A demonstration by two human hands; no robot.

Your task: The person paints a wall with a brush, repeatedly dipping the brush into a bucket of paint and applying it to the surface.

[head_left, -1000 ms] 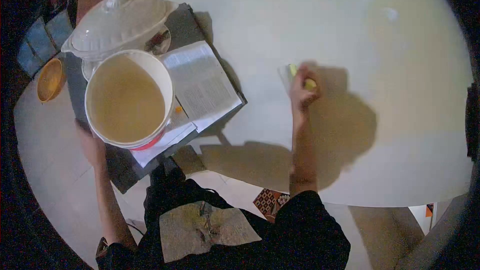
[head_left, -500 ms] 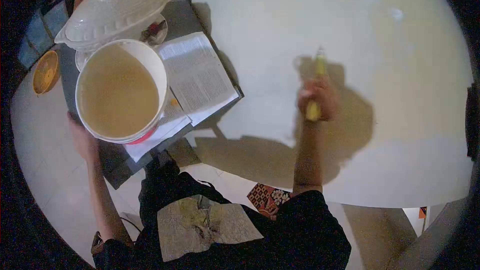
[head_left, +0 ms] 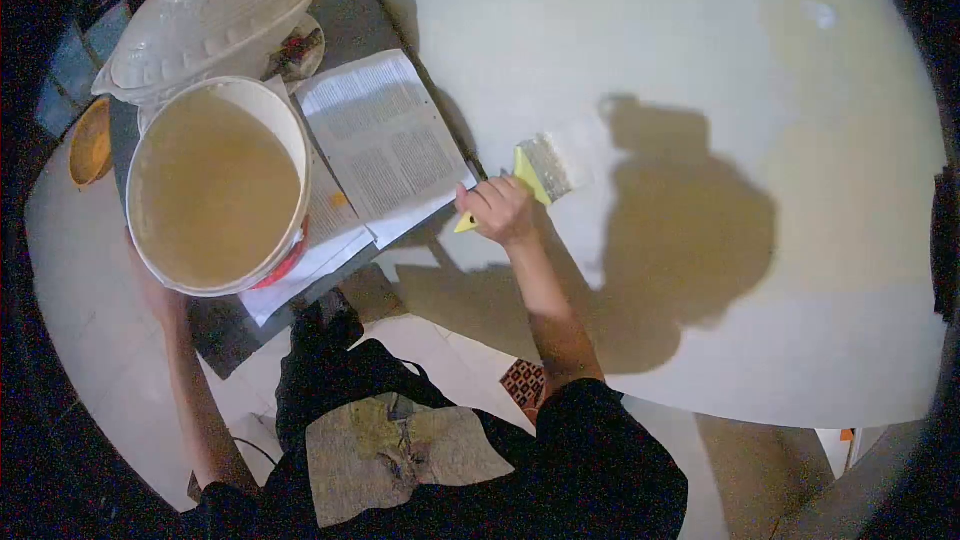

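My right hand (head_left: 500, 208) is closed around the yellow-green handle of a paintbrush (head_left: 540, 168). The brush's pale, wet-looking bristles point right, over a broad white surface (head_left: 680, 30); whether they touch it I cannot tell. On the left is a white bucket (head_left: 296, 140) with a red label, holding cloudy tan liquid (head_left: 210, 185). My left hand (head_left: 155, 280) is at the bucket's lower left side, with its fingers hidden behind the bucket.
An open book (head_left: 385, 130) lies on a dark grey board (head_left: 345, 15), beside and partly behind the bucket. A lidded white tureen (head_left: 205, 25) stands further back. There is an orange bowl (head_left: 90, 145) at far left and a patterned cloth (head_left: 523, 385) below.
My right hand has moved left towards the book with the paintbrush, whose bristles have turned from pointing away to pointing right. The bucket sits slightly further left in view.
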